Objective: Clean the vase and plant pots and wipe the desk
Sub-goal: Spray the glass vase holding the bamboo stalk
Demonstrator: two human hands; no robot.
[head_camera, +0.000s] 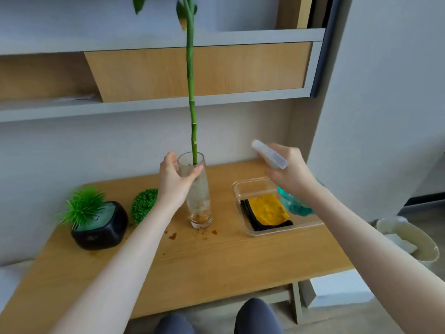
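Wooden worktop [216,268] under grey and wood wall shelves [154,106] fills the head view, with the tall clear glass vase [198,203] standing upright near its middle. 1 green bamboo stalk [192,92] rises straight out of the vase and past the top of the frame. Brown residue sits in the vase's base, and brown crumbs [172,235] dot the worktop just in front of the vase. The left hand [173,178] grips the vase near its rim, thumb and fingers curled round the glass. Right of the vase, the right hand [287,169] holds a spray bottle [269,154] up above the worktop, fingers wrapped round its white head; the teal body shows below the wrist. Under that hand, right of the vase, a clear plastic tray [248,226] holds a folded yellow and black cloth [267,210]. Left of the vase stand a round green ball plant [143,204] and, farther left, a black pot [101,227] with spiky green grass. A pale bin [419,244] sits on the floor far right of the vase
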